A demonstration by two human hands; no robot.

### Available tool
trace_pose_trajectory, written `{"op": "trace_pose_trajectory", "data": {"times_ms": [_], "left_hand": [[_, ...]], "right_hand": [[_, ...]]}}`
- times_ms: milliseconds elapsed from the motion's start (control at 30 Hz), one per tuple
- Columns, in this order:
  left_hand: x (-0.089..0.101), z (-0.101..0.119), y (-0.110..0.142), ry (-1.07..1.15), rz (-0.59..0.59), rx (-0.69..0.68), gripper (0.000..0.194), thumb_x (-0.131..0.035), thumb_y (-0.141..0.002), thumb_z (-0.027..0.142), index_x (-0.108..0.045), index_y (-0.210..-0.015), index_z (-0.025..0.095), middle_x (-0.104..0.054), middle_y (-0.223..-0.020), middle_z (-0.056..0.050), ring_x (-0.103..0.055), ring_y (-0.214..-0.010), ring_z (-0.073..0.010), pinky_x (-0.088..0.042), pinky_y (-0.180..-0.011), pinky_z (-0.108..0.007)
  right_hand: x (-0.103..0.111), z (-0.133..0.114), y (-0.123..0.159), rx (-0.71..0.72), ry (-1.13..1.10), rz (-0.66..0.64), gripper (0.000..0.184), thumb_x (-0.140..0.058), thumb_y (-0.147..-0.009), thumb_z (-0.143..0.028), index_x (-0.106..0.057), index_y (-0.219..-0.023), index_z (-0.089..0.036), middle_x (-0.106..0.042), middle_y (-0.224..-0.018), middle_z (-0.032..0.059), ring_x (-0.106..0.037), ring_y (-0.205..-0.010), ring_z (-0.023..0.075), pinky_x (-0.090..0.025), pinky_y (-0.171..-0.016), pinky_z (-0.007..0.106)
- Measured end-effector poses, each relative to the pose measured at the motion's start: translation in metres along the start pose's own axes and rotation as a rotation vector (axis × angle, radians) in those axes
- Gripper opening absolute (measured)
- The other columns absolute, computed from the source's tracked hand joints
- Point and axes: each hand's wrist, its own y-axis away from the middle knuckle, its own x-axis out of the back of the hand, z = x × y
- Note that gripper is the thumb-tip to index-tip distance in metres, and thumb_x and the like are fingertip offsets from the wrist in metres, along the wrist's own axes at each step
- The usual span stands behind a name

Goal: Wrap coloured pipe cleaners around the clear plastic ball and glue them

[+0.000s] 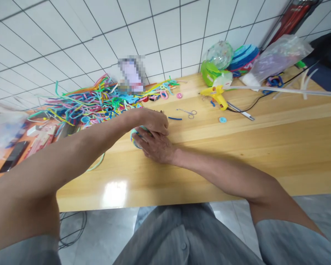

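Observation:
My left hand (155,120) reaches across from the left, its fingers curled down and closed. What lies inside them is hidden; a small dark bit shows by the knuckles. Just below and touching it, my right hand (160,148) has its bent fingers over a round, multicoloured piece of pipe cleaners (135,140). Blue, yellow and green bands show at its left edge, while the rest is covered by the hands. To the right of the hands lie a short blue pipe cleaner (175,118) and small scissors (189,113).
Tangled pipe cleaners (79,101) pile up at the back left, near a propped phone (132,75). At the right are a yellow glue gun (215,96) with a cord, a utility knife (241,111), a light-blue disc (222,119) and plastic bags (278,59). A dark phone (14,156) lies far left.

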Motion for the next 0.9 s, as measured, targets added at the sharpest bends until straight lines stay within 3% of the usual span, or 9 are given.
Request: {"op": "trace_pose_trajectory", "data": {"times_ms": [33, 67, 100, 200, 367, 567, 733, 900], "left_hand": [[0.009, 0.006, -0.002, 0.029, -0.227, 0.013, 0.030, -0.068, -0.098, 0.032, -0.070, -0.071, 0.020, -0.062, -0.048, 0.008, -0.043, -0.053, -0.0114, -0.040, -0.061, -0.026], [0.018, 0.011, -0.004, 0.042, -0.338, 0.067, 0.029, -0.065, -0.097, 0.027, -0.070, -0.070, 0.019, -0.064, -0.051, 0.006, -0.045, -0.054, -0.0120, -0.038, -0.062, -0.027], [0.027, 0.015, -0.005, 0.083, -0.390, 0.102, 0.026, -0.066, -0.096, 0.026, -0.072, -0.072, 0.019, -0.067, -0.055, 0.004, -0.048, -0.057, -0.0129, -0.038, -0.064, -0.028], [0.045, 0.016, -0.005, 0.186, -0.350, 0.187, 0.023, -0.066, -0.091, 0.025, -0.072, -0.070, 0.019, -0.068, -0.060, 0.001, -0.053, -0.062, -0.0150, -0.038, -0.067, -0.031], [0.045, -0.012, 0.011, 0.550, -0.112, 0.287, 0.021, -0.072, -0.089, 0.032, -0.076, -0.074, 0.018, -0.075, -0.072, -0.001, -0.068, -0.068, -0.0162, -0.046, -0.066, -0.026], [0.037, -0.045, 0.025, 1.083, 0.282, 0.328, 0.026, -0.084, -0.092, 0.028, -0.075, -0.072, 0.013, -0.076, -0.074, -0.004, -0.072, -0.063, -0.0141, -0.059, -0.069, -0.026], [0.039, -0.067, 0.038, 1.254, 0.447, 0.314, 0.030, -0.087, -0.096, 0.028, -0.072, -0.076, 0.011, -0.074, -0.074, -0.003, -0.074, -0.061, -0.0143, -0.062, -0.069, -0.029], [0.043, -0.112, 0.060, 1.283, 0.688, 0.366, 0.037, -0.090, -0.094, 0.037, -0.065, -0.079, 0.015, -0.074, -0.077, -0.001, -0.072, -0.062, -0.0110, -0.060, -0.068, -0.027]], "right_hand": [[0.000, 0.000, 0.000, 0.010, 0.016, 0.003, 0.062, -0.059, -0.103, -0.010, -0.054, -0.163, -0.019, -0.050, -0.177, 0.0172, -0.050, -0.160, 0.0394, -0.048, -0.129, 0.063], [0.000, 0.001, 0.001, 0.019, 0.030, 0.007, 0.061, -0.058, -0.103, -0.010, -0.054, -0.163, -0.018, -0.050, -0.177, 0.0177, -0.051, -0.159, 0.0401, -0.050, -0.127, 0.063], [0.000, 0.001, 0.001, 0.025, 0.038, 0.014, 0.060, -0.057, -0.104, -0.010, -0.054, -0.164, -0.017, -0.050, -0.177, 0.0184, -0.052, -0.158, 0.0409, -0.051, -0.125, 0.063], [-0.002, 0.004, 0.002, 0.011, 0.032, 0.043, 0.057, -0.055, -0.106, -0.012, -0.054, -0.163, -0.017, -0.052, -0.175, 0.0196, -0.053, -0.157, 0.0431, -0.051, -0.123, 0.066], [-0.005, 0.007, 0.002, -0.011, -0.002, 0.102, 0.051, -0.055, -0.110, -0.021, -0.056, -0.161, -0.020, -0.054, -0.174, 0.0162, -0.046, -0.163, 0.0414, -0.042, -0.132, 0.069], [-0.006, 0.010, 0.004, 0.028, 0.022, 0.171, 0.055, -0.058, -0.106, -0.020, -0.055, -0.161, -0.016, -0.055, -0.172, 0.0178, -0.046, -0.162, 0.0425, -0.045, -0.130, 0.064], [-0.007, 0.013, 0.007, 0.039, 0.013, 0.209, 0.059, -0.061, -0.101, -0.017, -0.054, -0.160, -0.016, -0.057, -0.170, 0.0181, -0.045, -0.163, 0.0421, -0.044, -0.131, 0.064], [-0.005, 0.014, 0.008, 0.005, -0.053, 0.157, 0.066, -0.066, -0.100, -0.018, -0.050, -0.164, -0.023, -0.055, -0.172, 0.0164, -0.044, -0.165, 0.0409, -0.043, -0.132, 0.066]]}}
